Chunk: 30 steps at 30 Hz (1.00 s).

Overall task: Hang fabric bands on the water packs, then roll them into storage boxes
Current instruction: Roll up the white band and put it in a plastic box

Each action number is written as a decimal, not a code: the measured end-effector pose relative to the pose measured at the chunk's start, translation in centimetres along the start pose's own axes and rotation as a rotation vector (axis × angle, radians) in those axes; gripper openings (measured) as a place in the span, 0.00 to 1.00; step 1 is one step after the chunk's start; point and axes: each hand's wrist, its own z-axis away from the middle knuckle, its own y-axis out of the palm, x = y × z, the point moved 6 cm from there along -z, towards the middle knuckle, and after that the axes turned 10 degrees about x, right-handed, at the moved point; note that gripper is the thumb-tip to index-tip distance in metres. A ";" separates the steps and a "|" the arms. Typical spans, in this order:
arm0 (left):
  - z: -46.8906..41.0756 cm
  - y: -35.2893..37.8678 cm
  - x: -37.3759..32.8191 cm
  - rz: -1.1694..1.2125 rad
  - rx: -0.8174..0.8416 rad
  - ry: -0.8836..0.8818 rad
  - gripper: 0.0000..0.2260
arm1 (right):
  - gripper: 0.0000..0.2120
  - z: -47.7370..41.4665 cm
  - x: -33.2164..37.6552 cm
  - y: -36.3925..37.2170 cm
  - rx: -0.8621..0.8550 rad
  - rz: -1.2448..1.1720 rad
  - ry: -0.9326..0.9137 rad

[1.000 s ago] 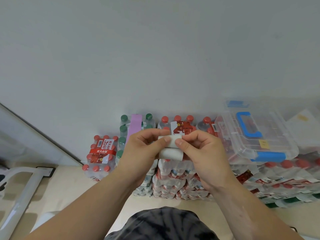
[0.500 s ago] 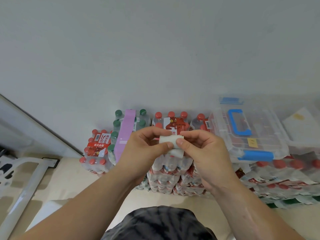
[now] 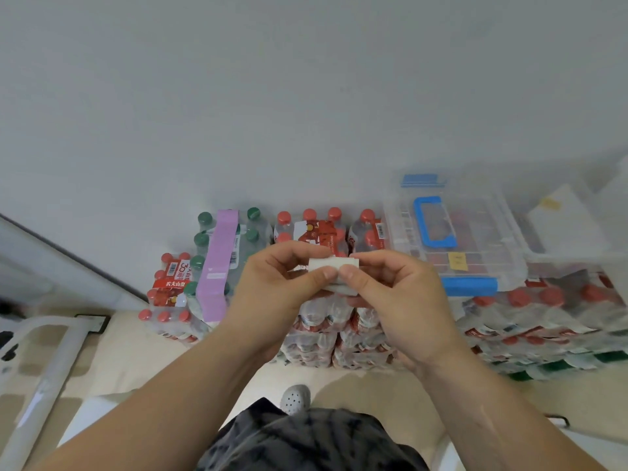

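Left hand (image 3: 272, 287) and right hand (image 3: 397, 297) both pinch the white fabric band (image 3: 334, 271), now rolled tighter than before; lilac band (image 3: 217, 263) unmoved at 10 o'clock on green-capped water pack (image 3: 249, 237).

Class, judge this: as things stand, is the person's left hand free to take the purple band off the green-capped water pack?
Probably not: the left hand and right hand pinch the white band.

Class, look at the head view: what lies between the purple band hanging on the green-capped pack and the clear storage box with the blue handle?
Packs of red-capped water bottles lie between the purple band and the storage box.
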 end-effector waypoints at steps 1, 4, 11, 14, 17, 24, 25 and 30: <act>-0.4 0.2 0.0 0.006 0.024 0.000 0.10 | 0.07 -0.1 0.1 -0.3 -0.021 0.014 -0.003; -1.8 1.0 0.2 -0.045 0.125 -0.036 0.11 | 0.12 -0.5 0.4 -1.5 -0.085 0.085 -0.003; -6.3 1.9 -1.2 -0.109 0.355 -0.040 0.07 | 0.17 -1.5 1.9 -2.9 -0.305 -0.051 -0.027; -8.3 2.5 -2.0 -0.102 0.444 -0.023 0.08 | 0.19 -2.2 2.6 -2.9 -0.431 -0.183 -0.051; -10.1 3.2 -2.4 -0.078 0.594 -0.009 0.15 | 0.18 -2.7 3.5 -2.9 -0.533 -0.170 -0.073; -12.1 6.1 -1.5 0.037 0.765 -0.029 0.16 | 0.19 -1.7 3.9 -4.1 -0.766 -0.130 -0.043; -12.1 6.7 -1.3 0.035 0.778 -0.025 0.15 | 0.18 -1.4 3.8 -4.3 -0.793 -0.125 -0.022; -12.4 9.6 -0.3 -0.024 0.809 -0.037 0.15 | 0.15 0.5 3.3 -5.6 -0.901 -0.090 0.026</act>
